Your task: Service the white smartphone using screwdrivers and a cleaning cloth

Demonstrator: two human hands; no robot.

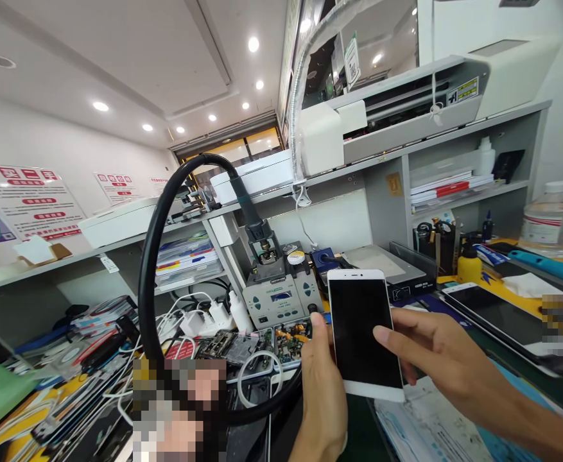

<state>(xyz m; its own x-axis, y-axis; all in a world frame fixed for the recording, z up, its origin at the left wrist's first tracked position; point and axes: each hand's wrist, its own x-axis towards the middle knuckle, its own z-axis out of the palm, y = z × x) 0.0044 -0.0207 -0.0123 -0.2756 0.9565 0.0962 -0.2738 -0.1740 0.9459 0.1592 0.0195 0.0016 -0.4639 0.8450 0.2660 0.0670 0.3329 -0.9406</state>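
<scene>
A white smartphone (365, 333) with a dark screen is held upright above the bench, its screen facing the camera. My left hand (322, 385) grips it along the left edge, the thumb pointing up beside the frame. My right hand (430, 346) holds the right edge, with its thumb on the screen and the other fingers passing behind the phone. Behind the phone stands a grey soldering or hot-air station (281, 298) with buttons and a small display.
A thick black hose (149, 276) loops up at the left of centre. Circuit boards (293, 340) and cables lie on the bench. To the right are a white tablet (497, 314), a yellow bottle (469, 264) and a large clear jug (553, 221). Shelves (474, 192) run behind.
</scene>
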